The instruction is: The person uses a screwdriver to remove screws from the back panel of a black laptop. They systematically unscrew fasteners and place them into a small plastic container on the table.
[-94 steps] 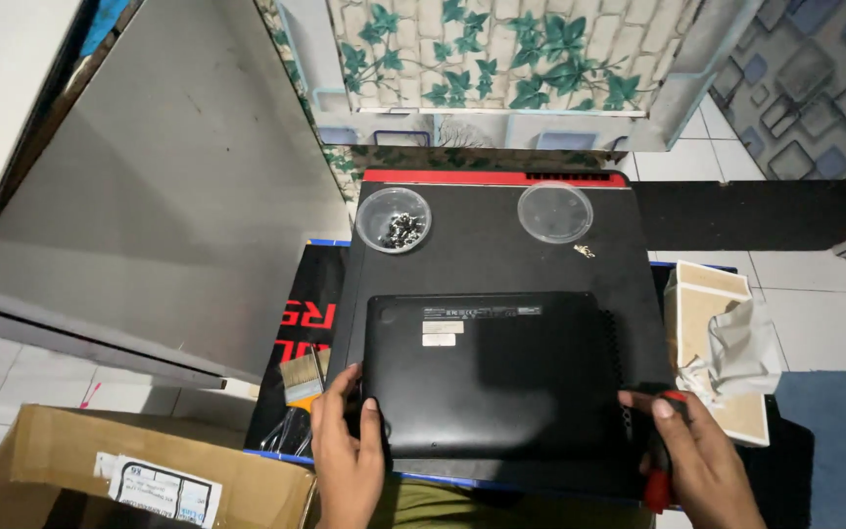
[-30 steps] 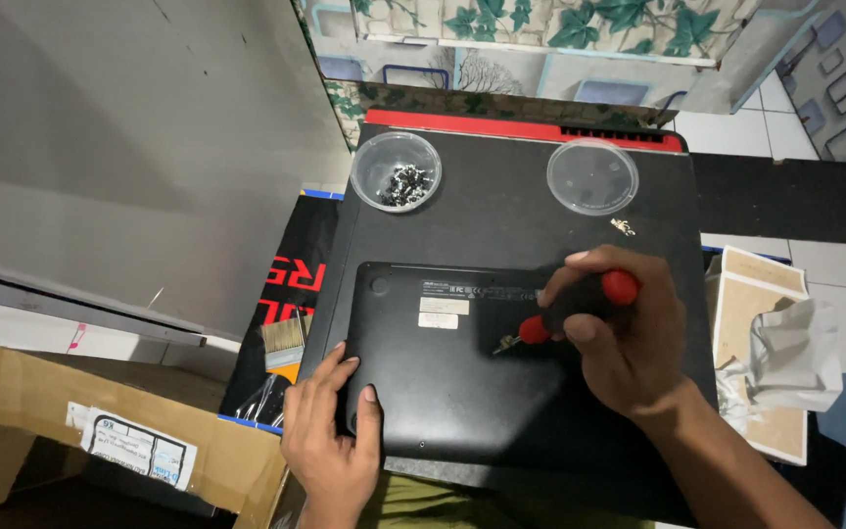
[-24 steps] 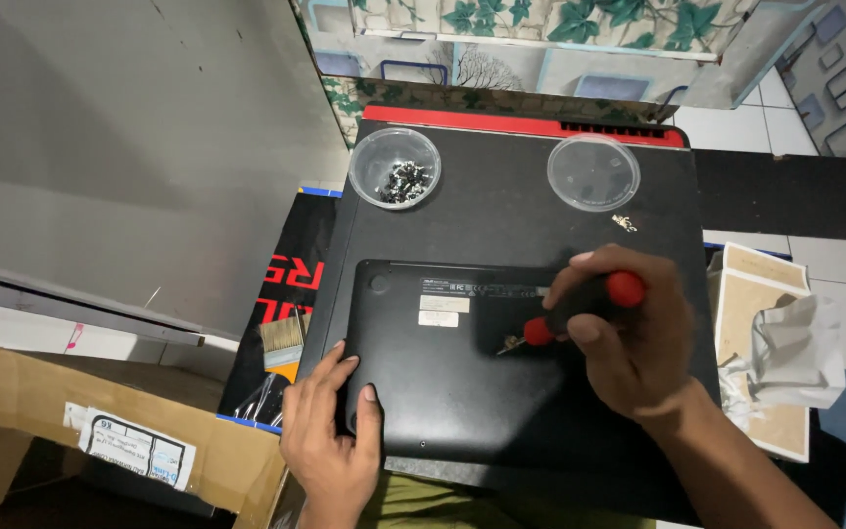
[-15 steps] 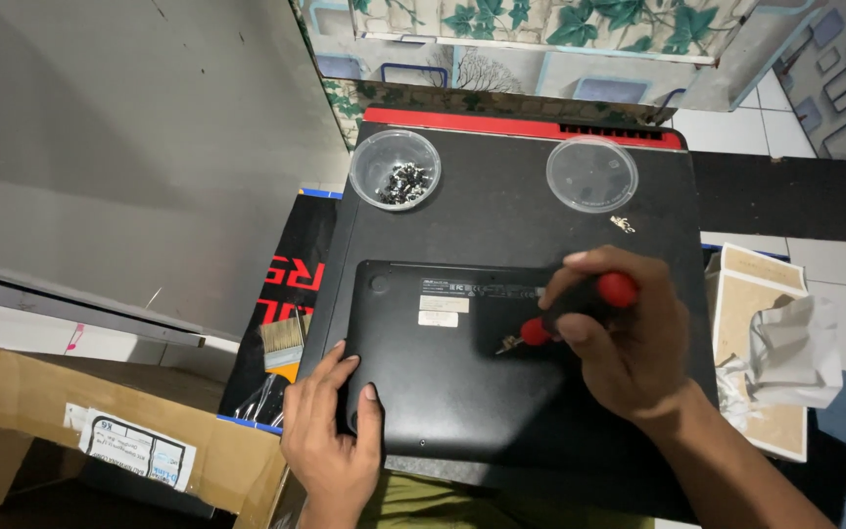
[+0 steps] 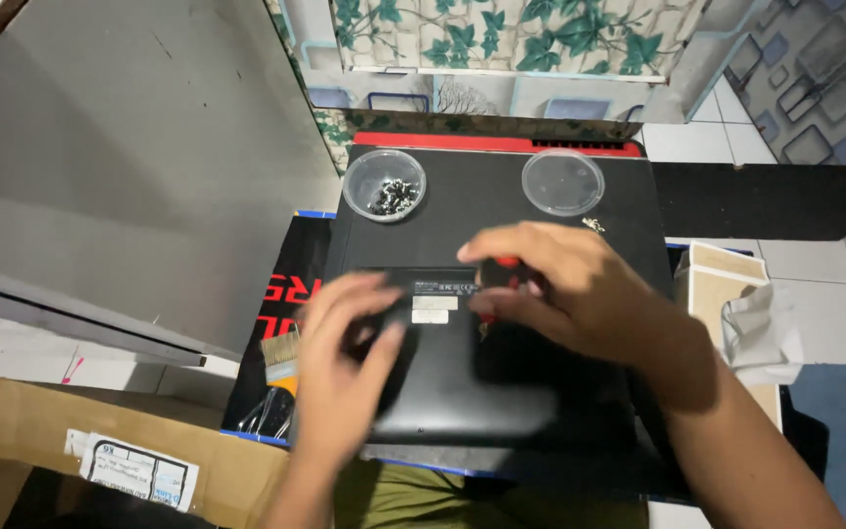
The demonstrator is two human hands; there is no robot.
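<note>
Black laptop [image 5: 462,382] lies underside up, white labels showing, both hands over it.

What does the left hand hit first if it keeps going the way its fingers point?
Probably the dish of screws. The left hand, blurred over the laptop base, points up and slightly right toward it. Height above the laptop is unclear.

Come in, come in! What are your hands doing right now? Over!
Right hand gripping red-handled screwdriver over upturned black laptop. Left hand blurred, on the laptop's left side. Dish of screws behind.
</note>
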